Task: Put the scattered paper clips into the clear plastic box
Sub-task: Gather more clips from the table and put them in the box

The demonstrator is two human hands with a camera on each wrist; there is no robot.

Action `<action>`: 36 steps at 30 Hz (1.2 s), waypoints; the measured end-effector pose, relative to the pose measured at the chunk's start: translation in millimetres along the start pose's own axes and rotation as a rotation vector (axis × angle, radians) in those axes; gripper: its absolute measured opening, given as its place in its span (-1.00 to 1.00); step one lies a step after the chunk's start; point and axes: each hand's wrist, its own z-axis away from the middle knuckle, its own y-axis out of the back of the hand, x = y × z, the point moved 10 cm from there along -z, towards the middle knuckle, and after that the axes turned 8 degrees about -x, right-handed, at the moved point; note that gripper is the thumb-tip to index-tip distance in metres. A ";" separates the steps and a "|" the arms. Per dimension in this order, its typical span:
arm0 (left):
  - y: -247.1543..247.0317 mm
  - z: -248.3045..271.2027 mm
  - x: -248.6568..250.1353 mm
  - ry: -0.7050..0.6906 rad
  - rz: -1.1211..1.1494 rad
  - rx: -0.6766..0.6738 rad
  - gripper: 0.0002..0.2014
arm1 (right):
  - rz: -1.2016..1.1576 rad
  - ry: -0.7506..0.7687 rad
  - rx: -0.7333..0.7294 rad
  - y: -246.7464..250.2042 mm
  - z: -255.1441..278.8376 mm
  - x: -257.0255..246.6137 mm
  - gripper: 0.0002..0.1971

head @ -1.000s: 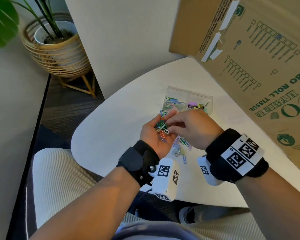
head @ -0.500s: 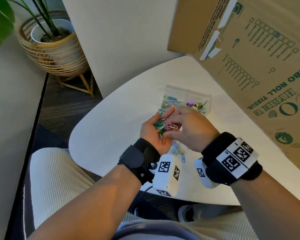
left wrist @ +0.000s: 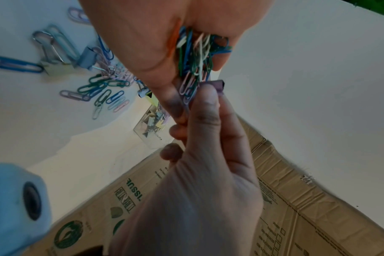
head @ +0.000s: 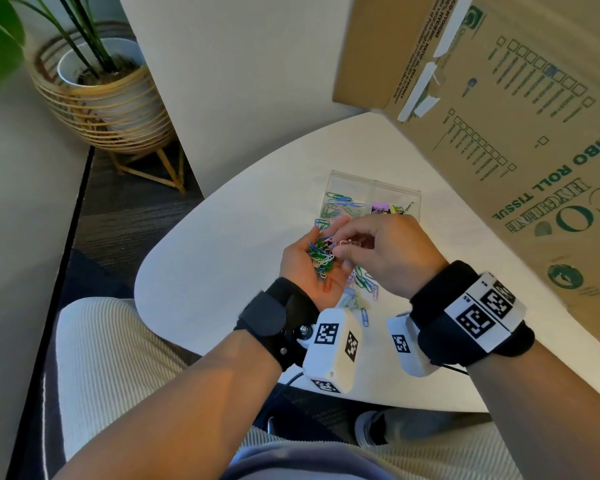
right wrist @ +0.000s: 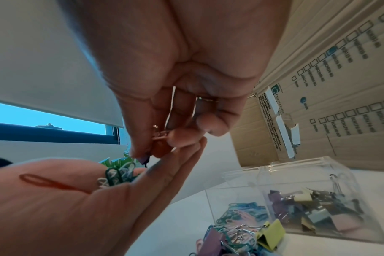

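Note:
My left hand [head: 321, 239] is palm up above the white table [head: 205, 258], cupped round a pile of coloured paper clips [head: 321, 259]. My right hand [head: 336, 244] hovers at that pile and pinches a pink paper clip [head: 347, 242]; a small purple binder clip [left wrist: 217, 84] sits at its thumb tip. The clear plastic box [head: 374, 188] stands just beyond both hands, with paper clips in its left half and binder clips in its right half. Several loose clips [head: 364, 287] lie on the table under my hands.
A large cardboard box [head: 499, 116] leans over the table's right side, close to the clear box. A potted plant in a woven basket [head: 101, 98] stands on the floor at the far left. The table's rounded edge [head: 142, 289] is near my lap.
My right hand's fingers were down in the pile a second ago; now they hold a pink clip just above it. The left hand has stayed cupped in place.

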 end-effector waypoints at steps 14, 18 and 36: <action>-5.4 6.5 -5.5 -0.004 0.030 -0.029 -0.60 | -0.093 0.041 0.157 9.1 -0.2 -4.2 -0.97; -2.5 5.6 -3.1 -0.021 -0.004 -0.009 -0.65 | -0.185 0.044 0.139 6.7 0.0 -1.6 -0.93; 5.0 7.4 -2.7 0.024 0.040 -0.061 -0.56 | -0.606 -0.372 0.561 50.8 14.7 119.3 -0.93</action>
